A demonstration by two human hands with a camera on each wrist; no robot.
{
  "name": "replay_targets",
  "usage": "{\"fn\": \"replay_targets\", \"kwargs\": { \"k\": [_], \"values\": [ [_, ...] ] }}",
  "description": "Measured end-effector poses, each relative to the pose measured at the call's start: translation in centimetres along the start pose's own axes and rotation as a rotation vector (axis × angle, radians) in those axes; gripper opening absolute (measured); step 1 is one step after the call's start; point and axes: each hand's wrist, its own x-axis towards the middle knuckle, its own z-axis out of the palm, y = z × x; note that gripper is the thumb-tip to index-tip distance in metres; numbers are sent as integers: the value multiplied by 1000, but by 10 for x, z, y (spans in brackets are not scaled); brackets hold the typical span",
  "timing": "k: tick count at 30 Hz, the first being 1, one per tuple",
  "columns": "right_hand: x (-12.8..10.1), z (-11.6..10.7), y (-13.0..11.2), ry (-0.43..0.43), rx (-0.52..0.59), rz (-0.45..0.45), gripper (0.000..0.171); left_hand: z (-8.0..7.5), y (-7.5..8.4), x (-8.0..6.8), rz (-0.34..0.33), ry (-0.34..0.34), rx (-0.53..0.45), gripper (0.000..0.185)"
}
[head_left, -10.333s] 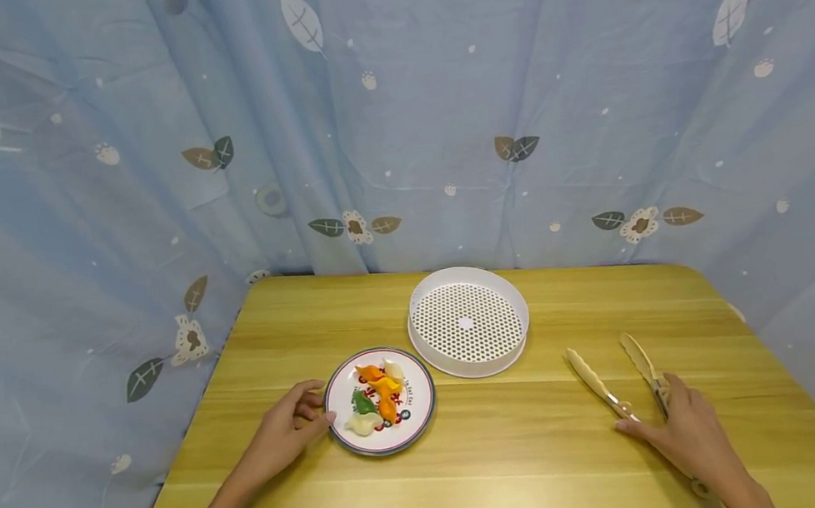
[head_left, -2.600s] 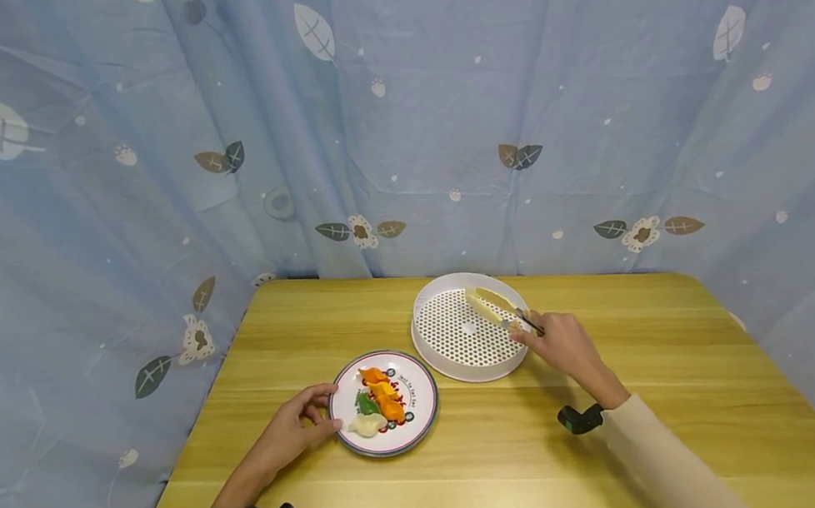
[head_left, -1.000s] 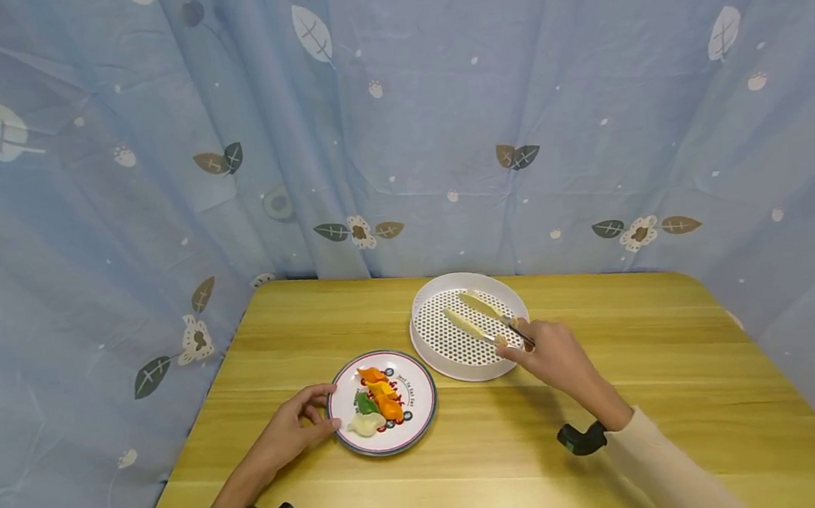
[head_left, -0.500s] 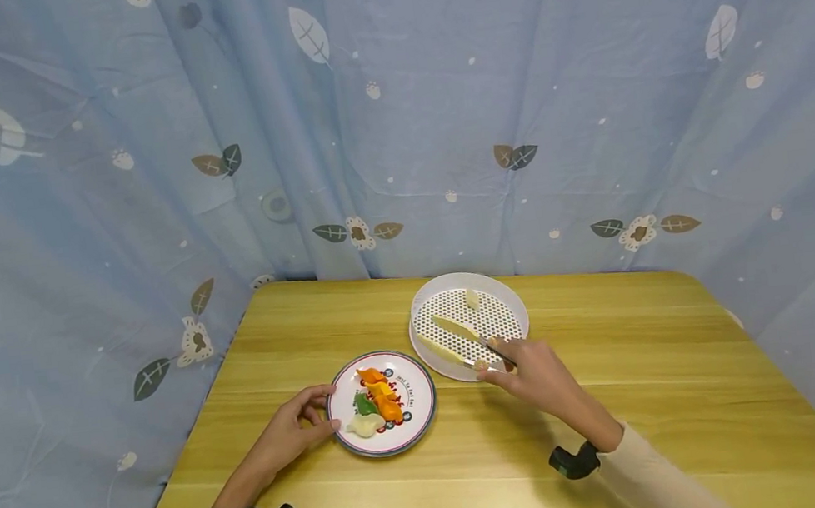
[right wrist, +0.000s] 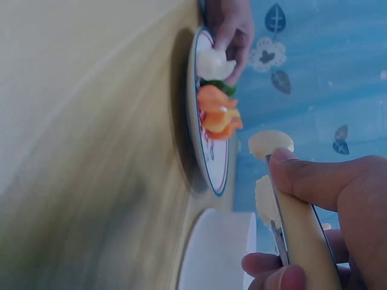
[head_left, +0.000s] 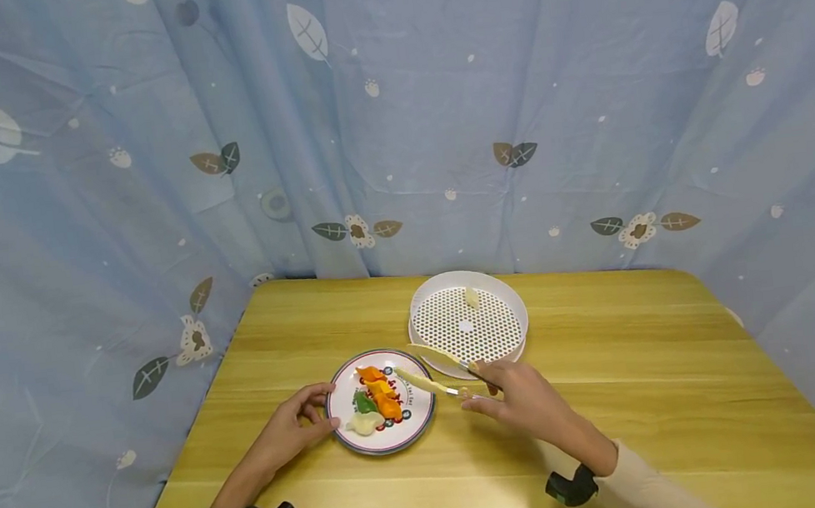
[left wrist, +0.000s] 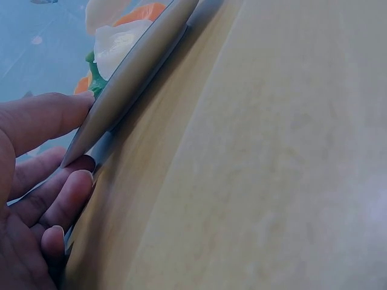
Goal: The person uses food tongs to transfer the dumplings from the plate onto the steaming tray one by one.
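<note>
So far one white dumpling [head_left: 470, 297] sits in the steamer tray [head_left: 513, 317], at its far side; several remain on the plate [head_left: 421, 420], orange, green and white. Right hand [head_left: 522, 402] grips the tongs [head_left: 432, 371], blades apart and empty, tips over the plate's right edge. Left hand [head_left: 287, 427] has relaxed fingers touching the plate rim, steadying it on the table [head_left: 657, 393]. Compared with half a second ago, the tongs have swung from above the tray to the plate; left hand unchanged.
</note>
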Motion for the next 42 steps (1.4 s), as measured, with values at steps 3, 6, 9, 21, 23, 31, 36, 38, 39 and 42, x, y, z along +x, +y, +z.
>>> {"fn": "replay_targets", "kwargs": {
  "k": [3,6,9,21,23,31,36,38,39,42],
  "values": [
    [-5,2,-4,-12,25,-10,33,0,-1,1,-12,-1,14,54],
    [-10,4,-7,-14,32,-33,33,0,-1,1,-23,3,15,53],
    [-14,6,-9,-17,32,-63,34,-1,-3,2,-14,-1,25,53],
    [-27,17,-12,-36,87,-142,32,-2,-4,2,5,-18,19,54],
    [-28,19,-12,-44,86,-145,33,-2,-4,2,9,-17,14,55],
    [-28,25,-13,-72,50,-122,35,-1,-4,2,21,-23,-9,56],
    [-25,26,-14,-78,46,-115,36,-1,-4,2,6,-21,-8,55],
    [-24,26,-15,-74,42,-120,36,-1,-3,2,14,-21,-9,55],
    [-23,27,-15,-73,41,-121,36,-2,-3,2,19,-21,-8,55],
    [-22,28,-15,-69,30,-130,37,-2,-3,2,23,-24,-5,55]
  ]
}}
